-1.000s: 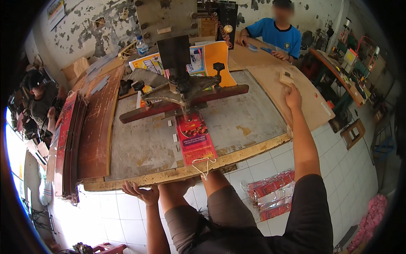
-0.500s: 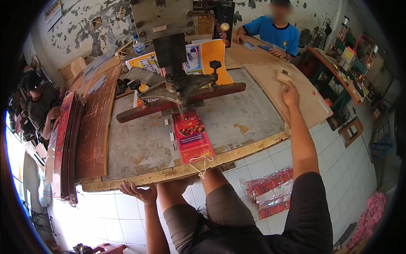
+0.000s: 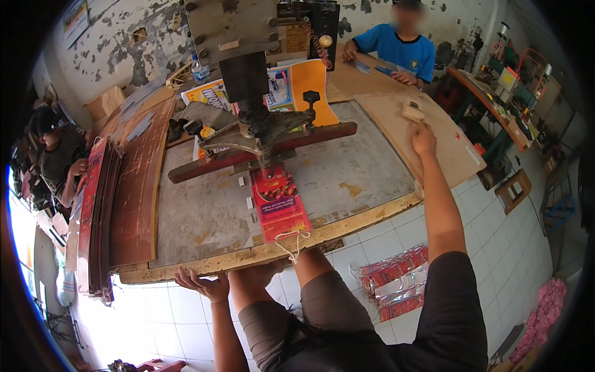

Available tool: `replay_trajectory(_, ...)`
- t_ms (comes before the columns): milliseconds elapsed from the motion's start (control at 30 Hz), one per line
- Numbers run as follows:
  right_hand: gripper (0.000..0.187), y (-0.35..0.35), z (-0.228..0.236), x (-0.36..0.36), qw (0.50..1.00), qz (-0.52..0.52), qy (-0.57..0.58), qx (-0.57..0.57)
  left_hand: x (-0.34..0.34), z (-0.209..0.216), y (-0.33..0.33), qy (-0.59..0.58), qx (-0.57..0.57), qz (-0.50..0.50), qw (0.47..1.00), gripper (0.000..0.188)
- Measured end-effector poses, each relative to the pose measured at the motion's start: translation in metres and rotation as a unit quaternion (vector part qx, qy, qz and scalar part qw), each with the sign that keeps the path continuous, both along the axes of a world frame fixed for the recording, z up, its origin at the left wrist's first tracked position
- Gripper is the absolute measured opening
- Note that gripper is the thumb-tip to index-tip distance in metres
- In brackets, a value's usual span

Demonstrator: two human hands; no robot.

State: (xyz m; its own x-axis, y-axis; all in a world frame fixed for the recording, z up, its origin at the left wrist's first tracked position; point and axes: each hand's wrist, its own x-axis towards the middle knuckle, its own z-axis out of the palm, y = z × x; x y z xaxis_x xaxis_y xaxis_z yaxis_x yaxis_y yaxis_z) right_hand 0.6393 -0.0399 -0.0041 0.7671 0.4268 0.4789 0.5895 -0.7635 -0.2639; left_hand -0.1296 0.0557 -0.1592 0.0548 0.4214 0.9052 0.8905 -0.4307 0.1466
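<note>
Rests the left hand (image 3: pixel 204 286) at the lower left of centre, against the front edge of a worn, grey-topped worktable (image 3: pixel 198 201) with a wooden rim; spreads its fingers wide and slightly bent, with nothing in the grasp. Stretches the right hand (image 3: pixel 424 141) toward the upper right, fingers partly curled, fingertips at the near end of a small pale wooden block with a dark knob (image 3: pixel 413 112). Cannot tell whether those fingers grip or press it. Beneath that block, a flat tan board (image 3: pixel 455 133).

At the centre of the frame, flat on the grey top, a red rectangular printed piece (image 3: pixel 282 211) with a purple band; upper end under a dark metal press head (image 3: pixel 257 130) with a long dark-red crossbar (image 3: pixel 316 137), lower end at the front rim, with a looped white cord (image 3: pixel 292 243) hanging over. Just left of it, small white strips (image 3: pixel 250 203).

At far left, an upright stack of dark-red sheets (image 3: pixel 96 217). At lower right, red-and-silver pieces (image 3: pixel 396 273) on white floor tiles (image 3: pixel 489 248). At upper right, a seated co-worker in a blue shirt (image 3: pixel 400 49).
</note>
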Motion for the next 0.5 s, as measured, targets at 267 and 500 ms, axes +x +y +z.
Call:
replay_trajectory(267, 0.052, -0.001, -0.003, 0.006, 1.000, 0.010, 0.012, 0.014, -0.001, 0.000, 0.000, 0.007, 0.005, 0.001, 1.000, 0.093)
replay_trajectory(500, 0.030, -0.009, 0.001, 0.004, 0.983, 0.026, 0.052, 0.175, -0.003, -0.002, 0.001, 0.003, -0.005, 0.002, 1.000, 0.089)
